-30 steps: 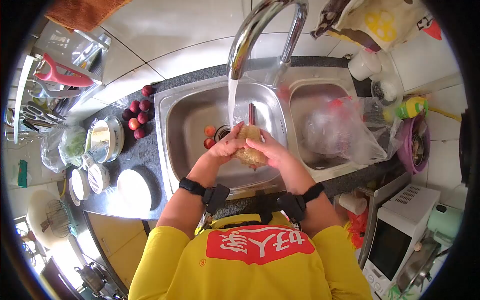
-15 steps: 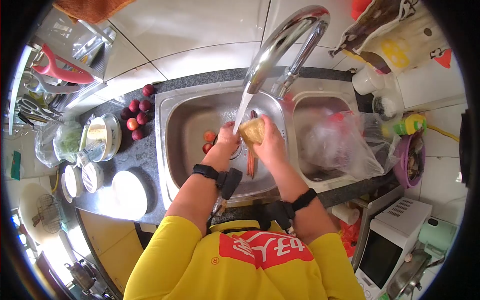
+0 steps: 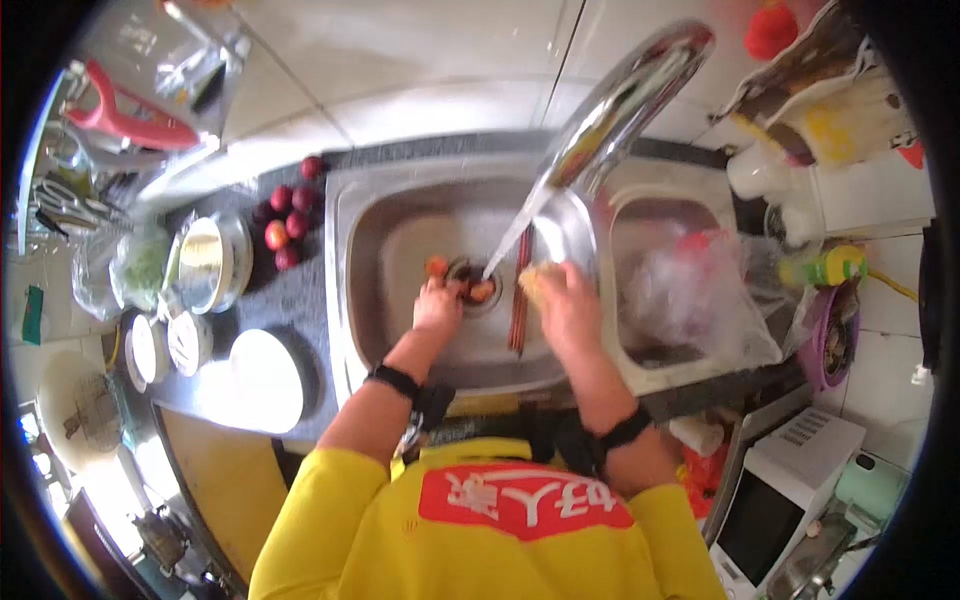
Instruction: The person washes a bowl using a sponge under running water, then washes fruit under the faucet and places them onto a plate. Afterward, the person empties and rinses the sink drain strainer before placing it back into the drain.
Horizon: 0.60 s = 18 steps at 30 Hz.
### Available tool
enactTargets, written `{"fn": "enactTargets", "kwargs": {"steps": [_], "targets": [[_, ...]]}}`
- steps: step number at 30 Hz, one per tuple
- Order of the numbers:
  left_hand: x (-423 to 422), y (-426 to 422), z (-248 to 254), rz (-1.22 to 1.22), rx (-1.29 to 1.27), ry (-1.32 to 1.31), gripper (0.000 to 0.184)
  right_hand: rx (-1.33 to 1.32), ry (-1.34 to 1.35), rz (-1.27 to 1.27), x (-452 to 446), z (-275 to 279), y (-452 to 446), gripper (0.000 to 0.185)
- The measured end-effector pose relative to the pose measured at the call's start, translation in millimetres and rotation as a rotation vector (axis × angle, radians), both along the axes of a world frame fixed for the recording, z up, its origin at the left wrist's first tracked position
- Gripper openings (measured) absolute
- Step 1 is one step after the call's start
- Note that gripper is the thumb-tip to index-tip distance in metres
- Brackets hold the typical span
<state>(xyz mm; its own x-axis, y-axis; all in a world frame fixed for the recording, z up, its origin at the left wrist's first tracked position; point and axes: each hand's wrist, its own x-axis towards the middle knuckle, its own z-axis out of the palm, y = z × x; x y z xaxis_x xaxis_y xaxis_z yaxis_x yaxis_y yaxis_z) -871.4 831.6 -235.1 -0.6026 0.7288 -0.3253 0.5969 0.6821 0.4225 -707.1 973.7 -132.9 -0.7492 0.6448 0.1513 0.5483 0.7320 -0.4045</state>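
At the steel sink [image 3: 395, 235], near the tap [image 3: 632, 105], I'd say it's washing: 2 hands apart, the right hand [image 3: 572, 312] gripping a tan sponge [image 3: 537, 284], the left hand [image 3: 436, 308] at fruit [image 3: 437, 266] in the basin, its hold unclear, where lifting calls for a firm pinch.

The person's arms stretch forward and down, the left forearm [image 3: 400, 362] and the right forearm [image 3: 588, 362] angling inward; the left hand [image 3: 436, 308] is back uppermost, fingers pointing ahead — blur hides how far they close; the right hand [image 3: 574, 308] is curled in a grip, apart from the other and roughly level.
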Motion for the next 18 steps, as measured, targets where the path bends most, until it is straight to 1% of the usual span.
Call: {"fn": "enactTargets", "kwargs": {"steps": [1, 2, 3, 4, 6, 7, 9, 10, 11, 12, 13, 14, 15, 17, 18], "targets": [[5.3, -2.4, 6.0, -0.026, -0.058, 0.104, 0.038, -0.101, -0.23, 0.017, -2.9, 8.4, 0.9, 0.033], [11.1, -6.7, 15.1, -0.028, -0.095, 0.115, 0.042, -0.07, -0.221, 0.004, 5.6, -6.0, -1.2, 0.035], [4.3, 5.5, 23.4, -0.03, -0.101, 0.148, 0.046, -0.009, -0.189, -0.014, 1.9, -18.9, 11.3, 0.036], [-4.9, 16.9, 32.1, -0.031, -0.076, 0.166, 0.046, 0.015, -0.171, -0.02, -11.2, -6.8, 22.4, 0.036], [1.2, 17.7, 38.4, -0.208, -0.06, 0.231, 0.045, -0.012, 0.022, 0.029, -16.9, 13.1, 25.1, 0.036], [4.6, 17.7, 32.5, -0.232, -0.059, 0.21, 0.045, 0.041, 0.047, 0.073, -19.5, 16.2, 27.7, 0.039], [-0.4, 27.4, 22.2, -0.201, -0.046, 0.17, 0.046, 0.044, 0.095, 0.075, -21.1, 29.4, 25.7, 0.041], [-0.7, 31.7, 26.3, -0.204, -0.11, 0.143, 0.048, 0.094, 0.148, 0.051, -19.2, 34.3, 21.5, 0.042], [-1.8, 36.6, 27.6, -0.216, -0.1, 0.141, 0.048, 0.145, 0.206, 0.037, -16.8, 37.0, 15.9, 0.043], [-0.9, 36.2, 27.4, -0.192, -0.111, 0.105, 0.051, -0.116, 0.054, 0.092, -12.7, 30.7, 9.1, 0.04], [2.1, 31.2, 27.4, -0.174, -0.131, 0.064, 0.053, -0.148, -0.064, 0.179, -7.6, 12.4, 0.3, 0.039], [1.9, 29.5, 28.2, -0.171, -0.165, 0.054, 0.056, -0.113, -0.019, 0.156, 2.7, -1.6, -11.6, 0.035], [0.0, 34.9, 28.4, -0.178, -0.148, 0.062, 0.056, -0.059, 0.035, 0.145, 0.7, -0.4, -10.3, 0.032], [-2.7, 28.3, 27.0, -0.169, -0.178, 0.051, 0.056, -0.046, 0.019, 0.143, -6.6, -4.5, 7.9, 0.029], [-1.1, 28.5, 30.8, -0.213, -0.189, 0.102, 0.056, -0.073, -0.014, 0.124, -3.7, -7.1, 1.8, 0.026]]}}
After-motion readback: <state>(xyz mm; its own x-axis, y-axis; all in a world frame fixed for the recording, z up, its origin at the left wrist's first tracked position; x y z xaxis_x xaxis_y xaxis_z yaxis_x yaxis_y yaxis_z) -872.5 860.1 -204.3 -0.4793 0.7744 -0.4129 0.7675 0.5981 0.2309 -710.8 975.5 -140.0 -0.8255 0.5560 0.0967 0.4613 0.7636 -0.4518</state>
